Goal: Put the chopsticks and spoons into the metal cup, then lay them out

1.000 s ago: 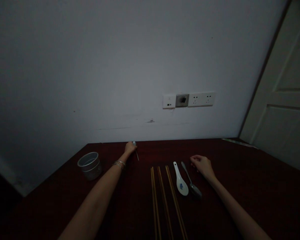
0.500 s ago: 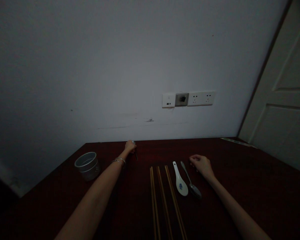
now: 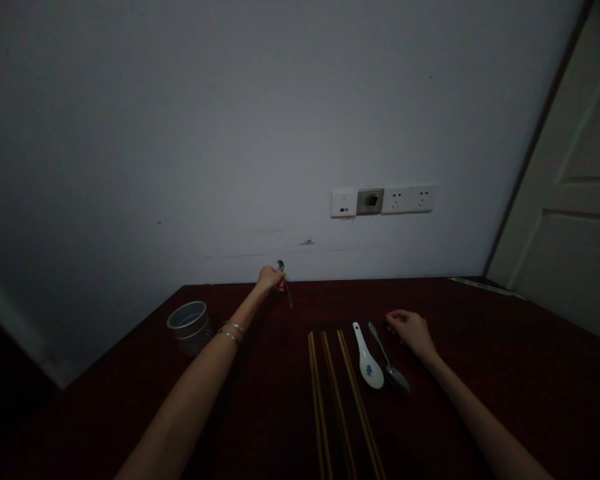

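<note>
My left hand (image 3: pixel 271 278) is closed around a small metal spoon (image 3: pixel 289 296) near the wall. Its bowl points up above the fingers and the handle slants down below them. On the table, my right hand (image 3: pixel 409 329) rests with fingers loosely curled and nothing visible in them. Just left of it lies another metal spoon (image 3: pixel 396 379), its bowl toward me. Beside that lies a white ceramic spoon (image 3: pixel 370 367) with a blue mark. Further left, several wooden chopsticks (image 3: pixel 336 393) lie in three pairs, their near ends cut off by the frame.
A metal canister (image 3: pixel 190 330) stands open-topped on the dark red table (image 3: pixel 260 400), left of my left forearm. Behind the table rises a pale wall with a row of sockets (image 3: pixel 407 199). A panelled door (image 3: pixel 575 200) is at the right.
My left hand has lifted a little and moved right with the metal spoon, whose bowl now shows above the fingers. My right hand stays by the other metal spoon. The view has shifted slightly.
</note>
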A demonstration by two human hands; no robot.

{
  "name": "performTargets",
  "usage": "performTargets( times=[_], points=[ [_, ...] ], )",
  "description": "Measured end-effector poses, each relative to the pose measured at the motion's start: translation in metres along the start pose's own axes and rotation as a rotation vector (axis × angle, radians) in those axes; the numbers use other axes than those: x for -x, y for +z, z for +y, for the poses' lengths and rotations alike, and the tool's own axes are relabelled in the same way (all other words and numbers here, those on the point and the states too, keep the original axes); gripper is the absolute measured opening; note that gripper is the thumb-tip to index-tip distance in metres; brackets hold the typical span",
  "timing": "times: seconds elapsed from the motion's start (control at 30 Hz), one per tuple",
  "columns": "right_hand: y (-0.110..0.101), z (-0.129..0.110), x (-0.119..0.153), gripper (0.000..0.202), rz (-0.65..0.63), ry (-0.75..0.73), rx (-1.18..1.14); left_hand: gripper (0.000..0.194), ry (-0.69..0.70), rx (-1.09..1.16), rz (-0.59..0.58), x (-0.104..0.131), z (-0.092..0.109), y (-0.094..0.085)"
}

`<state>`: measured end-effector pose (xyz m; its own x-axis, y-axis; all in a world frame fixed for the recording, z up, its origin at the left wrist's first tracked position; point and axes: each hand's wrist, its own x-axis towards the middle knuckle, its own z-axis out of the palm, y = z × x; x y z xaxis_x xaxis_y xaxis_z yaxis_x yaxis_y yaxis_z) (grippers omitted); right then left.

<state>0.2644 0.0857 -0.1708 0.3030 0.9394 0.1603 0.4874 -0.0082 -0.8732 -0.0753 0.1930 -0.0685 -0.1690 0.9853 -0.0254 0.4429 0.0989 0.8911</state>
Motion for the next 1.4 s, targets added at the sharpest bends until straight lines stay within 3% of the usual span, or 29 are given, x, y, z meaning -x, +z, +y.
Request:
performTargets(
  times=[0.17,0.33,0.57,0.7,0.77,0.93,1.03,1.17,1.4],
  points=[
    [0.0,-0.002,0.002,0.023,-0.005,-0.021,0.014,0.022,0.094,0.269,-0.09,0.042,0.017,-0.001],
    [0.001,-0.001,0.002,0.022,-0.011,-0.037,0.022,0.021,0.111,0.479,-0.181,0.073,0.014,0.003],
    [0.002,0.0,-0.003,0.02,-0.035,-0.005,-0.054,0.017,0.05,0.583,-0.185,0.076,0.013,-0.006],
    [0.0,-0.025,-0.004,0.021,-0.079,-0.018,-0.147,0.014,0.02,0.684,-0.182,0.077,0.016,-0.008],
    [0.0,-0.051,0.002,0.023,-0.06,-0.139,-0.114,0.014,0.012,0.732,-0.169,0.08,0.019,-0.005],
    [0.005,-0.128,0.042,0.028,-0.068,-0.696,0.002,0.013,-0.031,0.91,-0.17,0.095,0.031,0.013],
    [0.009,-0.157,0.071,0.041,-0.098,-0.881,0.111,0.014,-0.062,1.024,-0.193,0.106,0.038,0.024],
    [0.013,-0.169,0.088,0.04,-0.034,-0.994,0.123,0.015,-0.08,1.124,-0.246,0.121,0.046,0.029],
    [0.01,-0.17,0.085,0.018,0.038,-1.094,0.033,0.017,-0.147,1.164,-0.325,0.136,0.05,0.031]
  ],
)
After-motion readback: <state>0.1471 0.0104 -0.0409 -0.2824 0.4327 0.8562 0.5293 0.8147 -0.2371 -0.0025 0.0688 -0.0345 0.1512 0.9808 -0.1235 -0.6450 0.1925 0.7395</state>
